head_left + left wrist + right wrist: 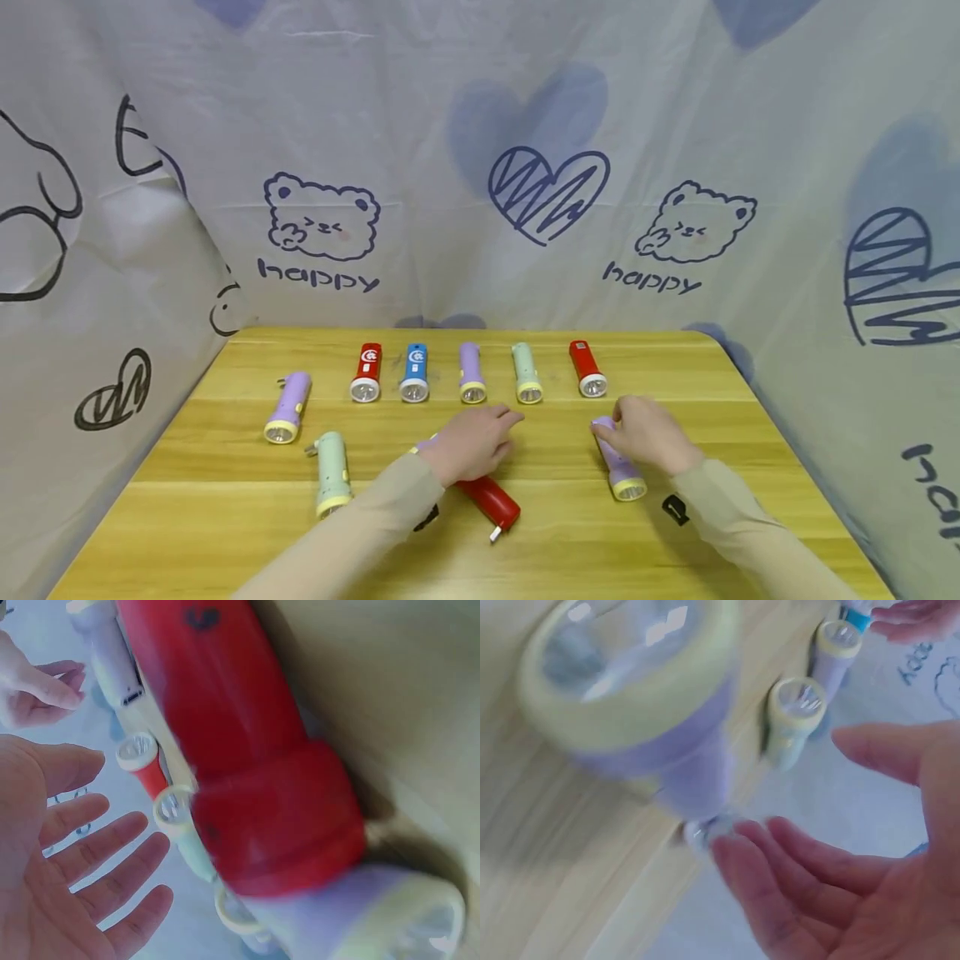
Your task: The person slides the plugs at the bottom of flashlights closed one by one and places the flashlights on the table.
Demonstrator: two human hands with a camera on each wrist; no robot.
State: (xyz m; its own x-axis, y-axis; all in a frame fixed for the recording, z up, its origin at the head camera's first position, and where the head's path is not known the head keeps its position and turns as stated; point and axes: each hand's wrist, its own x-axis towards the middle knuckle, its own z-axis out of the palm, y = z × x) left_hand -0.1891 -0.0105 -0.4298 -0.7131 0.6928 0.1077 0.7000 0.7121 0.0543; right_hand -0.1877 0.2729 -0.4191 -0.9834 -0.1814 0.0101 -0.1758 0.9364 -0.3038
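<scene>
My left hand point(474, 443) is over a red flashlight point(491, 502) that lies aslant on the table, its front part hidden by the hand. In the left wrist view the fingers point(112, 877) are spread, holding nothing. Beside that red flashlight is a purple flashlight point(424, 445), mostly covered by the same hand. At the right, my right hand point(651, 432) is at the rear end of another purple flashlight point(619, 467) with a yellow rim. The right wrist view has thumb and fingers apart, not closed around it; whether they touch it, I cannot tell.
Along the back stand in a row a red flashlight point(369, 360), a blue one point(416, 363), a purple one point(469, 363), a green one point(524, 363) and another red one point(583, 360). At left lie a purple flashlight point(292, 402) and a green flashlight point(332, 467). Printed cloth point(435, 275) surrounds the table.
</scene>
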